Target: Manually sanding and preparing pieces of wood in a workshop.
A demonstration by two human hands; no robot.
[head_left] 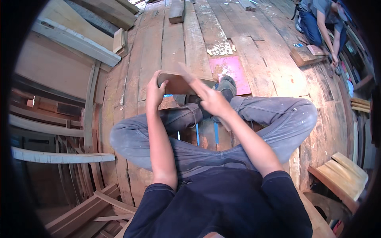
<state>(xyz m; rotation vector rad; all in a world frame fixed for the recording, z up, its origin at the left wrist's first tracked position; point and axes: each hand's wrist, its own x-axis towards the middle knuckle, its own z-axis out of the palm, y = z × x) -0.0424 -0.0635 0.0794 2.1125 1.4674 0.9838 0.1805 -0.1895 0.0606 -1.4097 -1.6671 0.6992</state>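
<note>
I sit cross-legged with a flat wooden board [174,84] raised in front of my shins. My left hand [156,90] grips its left end, thumb on the near face and fingers around the outer edge. My right hand [214,104] is closed around a long, narrow, wood-coloured strip [190,78], smeared by motion. This strip slants across the board's right part; its kind, and whether it touches the board, I cannot tell. Its lower end shows below my right wrist.
A pink sheet [234,73] lies on the plank floor [151,51] beyond my shoe [227,84]. Wooden frames and boards [63,119] stack up at left. A person [323,23] works at far right beside a wood block [305,56]. Wooden pieces [343,174] lie at near right.
</note>
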